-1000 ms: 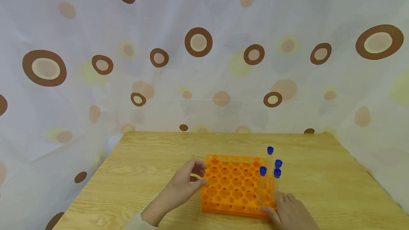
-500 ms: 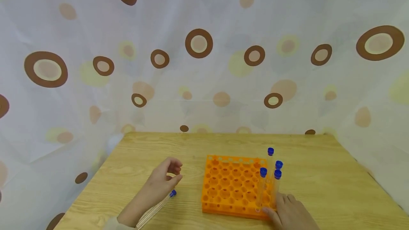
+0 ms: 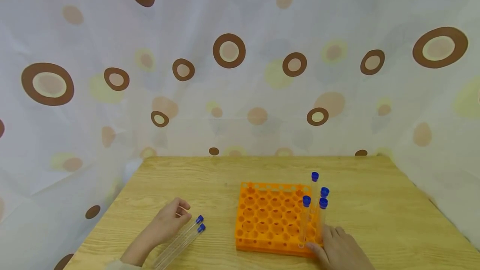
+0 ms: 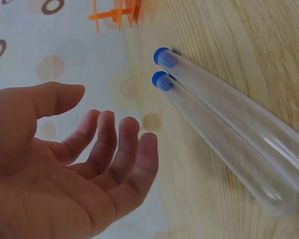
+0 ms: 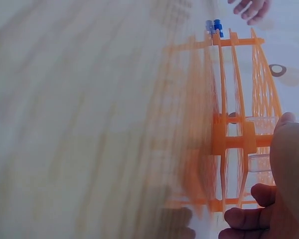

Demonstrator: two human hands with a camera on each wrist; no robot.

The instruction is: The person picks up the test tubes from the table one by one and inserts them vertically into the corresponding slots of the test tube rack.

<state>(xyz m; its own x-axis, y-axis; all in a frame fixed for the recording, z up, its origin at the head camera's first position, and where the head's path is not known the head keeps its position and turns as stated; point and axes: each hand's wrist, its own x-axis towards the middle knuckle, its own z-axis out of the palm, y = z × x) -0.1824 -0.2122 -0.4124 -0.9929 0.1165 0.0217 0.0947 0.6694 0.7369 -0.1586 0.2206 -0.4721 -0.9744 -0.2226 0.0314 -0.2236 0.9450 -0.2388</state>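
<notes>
An orange test tube rack (image 3: 256,241) stands on the table, with several clear, blue-capped test tubes (image 3: 305,220) upright at its right end. At its front right corner my right hand (image 3: 343,247) holds the rack, thumb along the front and fingers by the end. The right wrist view shows those fingers bent beside the orange end frame (image 5: 234,143). My left hand (image 3: 166,222) hovers on the left, fingers loosely bent and nothing in it. Beside it two more capped test tubes (image 4: 229,144) lie side by side on the table, caps pointing toward the rack.
The wood-grain table (image 3: 210,174) reaches back to a pale curtain (image 3: 258,86) with brown and yellow circles. This curtain also closes in the left and right sides. Most of the rack's holes to the left of the tubes are unfilled.
My left hand has drawn back from the rack's left side toward the lower left. The two lying tubes, earlier hidden behind that arm, now show. My right hand stays on the rack.
</notes>
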